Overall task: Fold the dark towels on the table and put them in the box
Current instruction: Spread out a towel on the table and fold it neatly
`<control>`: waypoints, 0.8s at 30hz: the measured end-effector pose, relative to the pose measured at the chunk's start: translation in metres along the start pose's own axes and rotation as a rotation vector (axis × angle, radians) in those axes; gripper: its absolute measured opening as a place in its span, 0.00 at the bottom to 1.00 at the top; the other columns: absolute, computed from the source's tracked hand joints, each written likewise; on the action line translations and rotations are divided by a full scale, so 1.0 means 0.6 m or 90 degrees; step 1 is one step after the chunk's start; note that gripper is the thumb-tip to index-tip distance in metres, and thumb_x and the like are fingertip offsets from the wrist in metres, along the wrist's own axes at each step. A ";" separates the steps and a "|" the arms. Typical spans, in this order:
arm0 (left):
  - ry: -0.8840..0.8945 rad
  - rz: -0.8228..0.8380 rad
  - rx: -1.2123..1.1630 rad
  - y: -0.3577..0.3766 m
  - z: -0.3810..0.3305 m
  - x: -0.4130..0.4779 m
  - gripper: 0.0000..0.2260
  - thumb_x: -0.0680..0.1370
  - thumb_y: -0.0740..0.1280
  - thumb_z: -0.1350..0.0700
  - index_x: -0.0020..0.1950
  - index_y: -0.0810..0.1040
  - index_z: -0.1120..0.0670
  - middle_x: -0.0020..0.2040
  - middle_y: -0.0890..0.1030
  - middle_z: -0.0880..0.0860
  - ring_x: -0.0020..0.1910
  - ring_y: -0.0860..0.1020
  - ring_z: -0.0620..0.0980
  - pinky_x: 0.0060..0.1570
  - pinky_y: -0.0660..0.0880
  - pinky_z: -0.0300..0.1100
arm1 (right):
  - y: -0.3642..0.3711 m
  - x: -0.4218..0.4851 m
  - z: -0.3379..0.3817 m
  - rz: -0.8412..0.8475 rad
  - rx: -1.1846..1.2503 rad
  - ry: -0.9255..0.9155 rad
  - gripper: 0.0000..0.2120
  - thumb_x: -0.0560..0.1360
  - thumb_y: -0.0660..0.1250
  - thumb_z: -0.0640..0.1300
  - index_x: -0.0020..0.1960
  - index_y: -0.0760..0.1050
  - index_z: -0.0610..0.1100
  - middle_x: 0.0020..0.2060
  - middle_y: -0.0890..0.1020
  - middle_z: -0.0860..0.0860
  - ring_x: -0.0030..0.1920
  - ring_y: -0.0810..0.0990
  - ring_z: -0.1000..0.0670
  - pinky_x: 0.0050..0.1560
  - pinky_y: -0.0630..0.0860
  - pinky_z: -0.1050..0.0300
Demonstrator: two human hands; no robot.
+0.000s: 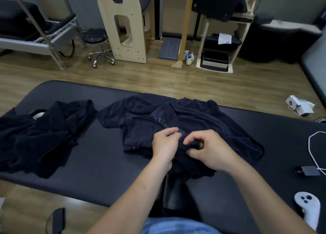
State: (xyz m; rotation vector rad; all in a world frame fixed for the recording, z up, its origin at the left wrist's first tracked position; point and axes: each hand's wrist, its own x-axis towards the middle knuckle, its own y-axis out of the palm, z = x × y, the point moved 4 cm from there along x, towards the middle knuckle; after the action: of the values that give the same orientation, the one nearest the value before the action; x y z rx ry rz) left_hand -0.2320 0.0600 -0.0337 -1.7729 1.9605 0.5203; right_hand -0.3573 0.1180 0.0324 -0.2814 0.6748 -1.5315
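Observation:
A dark navy towel lies crumpled in the middle of the black padded table, partly hanging over the near edge. My left hand pinches a fold of it near its front middle. My right hand grips the same bunched fold right beside the left hand, thumb and fingers curled round the cloth. A second pile of dark towels lies rumpled at the table's left end. No box shows in this view.
A white cable, a dark charger plug and a white controller lie at the table's right end. A dark strap or pouch sits on the floor at lower left. A stool and wooden equipment stand beyond the table.

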 end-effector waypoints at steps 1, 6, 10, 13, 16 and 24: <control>-0.014 -0.006 0.006 -0.007 0.011 0.009 0.07 0.74 0.72 0.60 0.48 0.87 0.50 0.45 0.87 0.50 0.47 0.83 0.50 0.48 0.78 0.44 | -0.001 -0.003 0.002 -0.001 -0.023 -0.001 0.14 0.69 0.73 0.35 0.39 0.80 0.56 0.24 0.76 0.66 0.26 0.72 0.61 0.31 0.66 0.71; -0.230 0.032 -0.383 -0.055 0.059 0.066 0.12 0.80 0.64 0.69 0.62 0.77 0.63 0.46 0.83 0.58 0.44 0.81 0.52 0.42 0.82 0.43 | -0.022 -0.025 0.007 0.130 0.011 0.029 0.16 0.67 0.73 0.30 0.37 0.82 0.52 0.32 0.83 0.56 0.31 0.75 0.60 0.35 0.72 0.64; -0.302 0.076 -0.399 -0.059 0.068 0.083 0.09 0.80 0.68 0.61 0.58 0.74 0.62 0.57 0.78 0.65 0.47 0.80 0.57 0.39 0.84 0.52 | -0.027 -0.038 0.014 0.228 0.053 0.003 0.17 0.66 0.73 0.29 0.38 0.83 0.51 0.36 0.85 0.52 0.37 0.80 0.56 0.40 0.76 0.60; -0.301 0.199 0.035 -0.028 0.088 0.061 0.15 0.76 0.73 0.48 0.57 0.78 0.55 0.54 0.79 0.57 0.39 0.77 0.51 0.35 0.77 0.41 | -0.025 -0.033 0.005 0.219 0.024 -0.003 0.12 0.64 0.72 0.37 0.39 0.83 0.55 0.38 0.84 0.42 0.36 0.79 0.48 0.38 0.75 0.47; -0.285 0.197 0.149 -0.006 0.108 0.049 0.09 0.75 0.76 0.56 0.46 0.79 0.59 0.31 0.80 0.52 0.25 0.76 0.46 0.23 0.71 0.34 | -0.022 -0.035 0.005 0.227 0.023 -0.007 0.12 0.64 0.73 0.39 0.41 0.83 0.55 0.40 0.84 0.40 0.37 0.78 0.47 0.41 0.77 0.41; -0.262 0.096 -0.352 -0.070 0.044 0.082 0.19 0.65 0.53 0.69 0.46 0.80 0.58 0.31 0.80 0.57 0.24 0.79 0.54 0.29 0.80 0.43 | -0.069 -0.029 -0.027 -0.057 0.145 0.043 0.04 0.73 0.75 0.41 0.42 0.84 0.49 0.31 0.82 0.52 0.32 0.76 0.54 0.38 0.75 0.54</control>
State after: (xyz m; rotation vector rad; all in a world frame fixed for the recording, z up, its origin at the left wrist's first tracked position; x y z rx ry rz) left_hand -0.1923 0.0296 -0.0821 -1.6300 1.7604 1.4678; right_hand -0.3987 0.1366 0.0471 -0.0878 0.5401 -1.6931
